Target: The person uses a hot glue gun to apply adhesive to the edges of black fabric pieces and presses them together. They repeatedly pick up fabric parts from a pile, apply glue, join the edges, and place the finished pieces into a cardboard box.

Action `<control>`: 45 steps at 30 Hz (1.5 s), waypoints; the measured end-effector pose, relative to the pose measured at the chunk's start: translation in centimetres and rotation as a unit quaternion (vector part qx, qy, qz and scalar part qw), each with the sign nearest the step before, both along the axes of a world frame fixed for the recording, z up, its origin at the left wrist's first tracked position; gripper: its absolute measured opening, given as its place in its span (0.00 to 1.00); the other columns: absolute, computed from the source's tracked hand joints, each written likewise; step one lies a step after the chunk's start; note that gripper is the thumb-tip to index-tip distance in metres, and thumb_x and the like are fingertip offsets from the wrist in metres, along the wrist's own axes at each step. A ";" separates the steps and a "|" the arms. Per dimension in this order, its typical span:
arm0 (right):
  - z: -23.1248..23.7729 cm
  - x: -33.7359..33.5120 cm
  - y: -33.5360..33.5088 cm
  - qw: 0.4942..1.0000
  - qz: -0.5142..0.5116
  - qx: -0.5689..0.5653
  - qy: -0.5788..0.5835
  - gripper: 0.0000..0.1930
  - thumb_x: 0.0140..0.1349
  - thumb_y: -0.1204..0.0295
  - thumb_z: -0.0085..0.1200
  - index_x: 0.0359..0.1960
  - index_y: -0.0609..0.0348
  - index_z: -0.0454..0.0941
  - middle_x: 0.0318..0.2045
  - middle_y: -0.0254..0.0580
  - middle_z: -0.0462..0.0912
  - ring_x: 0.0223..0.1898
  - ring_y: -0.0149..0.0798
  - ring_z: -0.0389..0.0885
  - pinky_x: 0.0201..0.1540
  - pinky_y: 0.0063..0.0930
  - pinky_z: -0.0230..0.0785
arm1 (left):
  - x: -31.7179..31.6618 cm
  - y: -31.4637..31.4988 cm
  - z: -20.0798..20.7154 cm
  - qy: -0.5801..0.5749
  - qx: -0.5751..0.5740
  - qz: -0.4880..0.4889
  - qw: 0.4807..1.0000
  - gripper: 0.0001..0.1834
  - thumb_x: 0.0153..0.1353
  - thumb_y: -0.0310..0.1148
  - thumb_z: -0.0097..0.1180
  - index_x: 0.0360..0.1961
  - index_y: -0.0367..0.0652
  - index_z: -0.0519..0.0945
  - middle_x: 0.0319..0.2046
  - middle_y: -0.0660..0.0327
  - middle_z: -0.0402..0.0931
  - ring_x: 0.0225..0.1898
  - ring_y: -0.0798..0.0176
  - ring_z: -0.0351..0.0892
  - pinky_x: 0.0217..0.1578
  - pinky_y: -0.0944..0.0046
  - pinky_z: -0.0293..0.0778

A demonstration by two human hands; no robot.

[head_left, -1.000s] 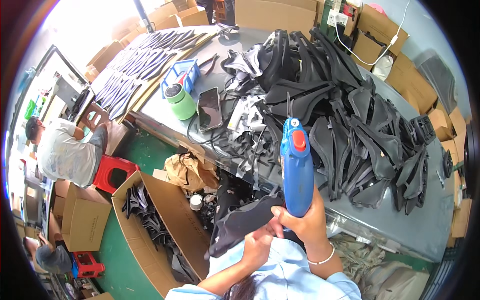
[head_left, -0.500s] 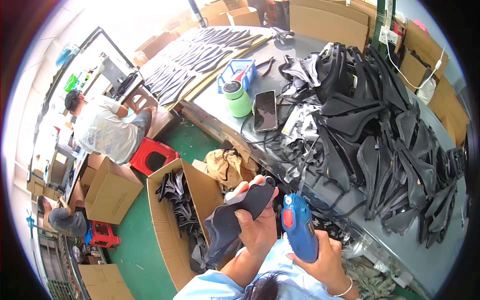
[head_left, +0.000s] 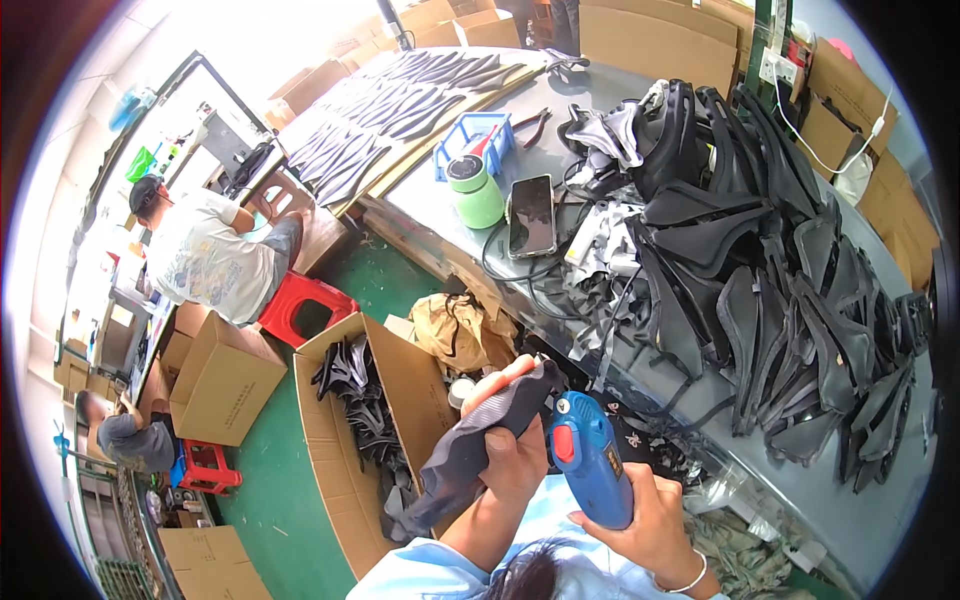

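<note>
My left hand [head_left: 515,460] is closed around a long, curved dark grey fabric piece [head_left: 470,445], thumb on its near face and fingers behind. The piece slants from upper right to lower left, over the edge of an open carton. Just to the right, my right hand [head_left: 650,525] grips a blue handheld power tool [head_left: 597,470] with a red button near its top. The tool's head is close to the upper end of the fabric piece; whether they touch I cannot tell.
The carton [head_left: 325,480] holds dark pieces. On the grey table [head_left: 800,510] lie a heap of black curved parts [head_left: 720,240], a phone [head_left: 531,217], a green jar [head_left: 475,200], a blue basket [head_left: 450,150] and pliers [head_left: 538,128]. Two people sit at left on red stools [head_left: 300,300].
My left hand has turned the fabric piece, so a lighter ribbed face now shows. The blue power tool has shifted slightly left and down in my right hand.
</note>
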State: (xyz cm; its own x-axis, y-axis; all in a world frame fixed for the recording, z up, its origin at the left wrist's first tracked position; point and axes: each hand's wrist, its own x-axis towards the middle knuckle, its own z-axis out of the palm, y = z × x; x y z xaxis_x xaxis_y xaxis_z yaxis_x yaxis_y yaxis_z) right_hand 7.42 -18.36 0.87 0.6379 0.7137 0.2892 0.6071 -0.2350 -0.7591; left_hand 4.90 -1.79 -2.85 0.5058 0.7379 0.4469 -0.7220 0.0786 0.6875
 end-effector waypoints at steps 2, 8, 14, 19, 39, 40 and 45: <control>-0.3 0.1 -0.3 1.000 -0.012 -0.009 0.003 0.31 0.40 0.57 0.72 0.38 0.64 0.68 0.20 0.42 0.77 0.19 0.41 0.79 0.24 0.30 0.70 | -0.2 0.5 0.2 0.019 0.009 -0.024 0.999 0.32 0.62 0.53 0.50 0.58 0.42 0.60 0.56 0.45 0.65 0.55 0.49 0.70 0.55 0.54 0.67; -0.7 0.7 -0.4 1.000 -0.008 0.001 -0.026 0.28 0.43 0.60 0.70 0.38 0.66 0.69 0.16 0.41 0.76 0.16 0.41 0.77 0.21 0.30 0.69 | -0.6 1.8 2.8 0.034 -0.016 -0.102 0.994 0.27 0.59 0.42 0.58 0.50 0.32 0.68 0.49 0.44 0.71 0.54 0.49 0.71 0.58 0.50 0.64; -0.6 1.1 -0.8 0.994 -0.019 -0.039 -0.097 0.30 0.36 0.66 0.71 0.40 0.65 0.68 0.18 0.43 0.75 0.17 0.44 0.74 0.24 0.34 0.66 | -1.4 2.9 5.5 0.130 -0.044 -0.143 0.980 0.22 0.58 0.36 0.58 0.48 0.30 0.72 0.46 0.48 0.74 0.50 0.54 0.74 0.55 0.55 0.67; -1.0 1.1 -0.8 0.996 -0.020 -0.041 -0.079 0.31 0.35 0.69 0.71 0.41 0.65 0.68 0.19 0.44 0.75 0.18 0.45 0.74 0.25 0.34 0.65 | -0.7 3.2 5.7 0.163 -0.019 -0.159 0.974 0.18 0.58 0.31 0.57 0.47 0.30 0.74 0.47 0.48 0.74 0.48 0.56 0.75 0.52 0.58 0.68; -1.0 0.7 -0.1 0.999 0.005 -0.012 -0.048 0.29 0.38 0.66 0.70 0.39 0.64 0.68 0.18 0.42 0.76 0.17 0.43 0.76 0.23 0.32 0.67 | -1.3 2.9 4.1 0.166 0.052 -0.029 0.984 0.19 0.56 0.32 0.55 0.45 0.31 0.70 0.41 0.45 0.74 0.41 0.49 0.78 0.46 0.51 0.73; -0.9 0.7 0.0 0.999 0.005 -0.008 -0.045 0.28 0.38 0.66 0.70 0.39 0.64 0.68 0.17 0.42 0.76 0.17 0.42 0.76 0.23 0.32 0.67 | -1.3 2.7 4.0 0.173 0.042 -0.033 0.983 0.18 0.56 0.32 0.54 0.45 0.31 0.70 0.41 0.45 0.74 0.41 0.50 0.78 0.46 0.52 0.73; -0.8 0.7 0.2 0.999 0.009 0.008 -0.039 0.27 0.40 0.65 0.70 0.38 0.65 0.68 0.17 0.41 0.76 0.16 0.42 0.76 0.22 0.31 0.68 | -1.5 2.5 4.1 0.203 0.038 -0.033 0.978 0.16 0.55 0.29 0.53 0.43 0.32 0.69 0.39 0.45 0.75 0.40 0.53 0.79 0.45 0.56 0.74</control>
State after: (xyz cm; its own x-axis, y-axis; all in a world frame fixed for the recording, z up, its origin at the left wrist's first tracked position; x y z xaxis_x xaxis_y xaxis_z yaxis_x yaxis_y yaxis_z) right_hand 8.10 -18.21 0.08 0.6002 0.7196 0.3493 0.6685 -0.2114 -0.7131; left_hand 3.38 0.67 1.27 0.6975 0.6708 0.2519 -0.3842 0.0534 0.9217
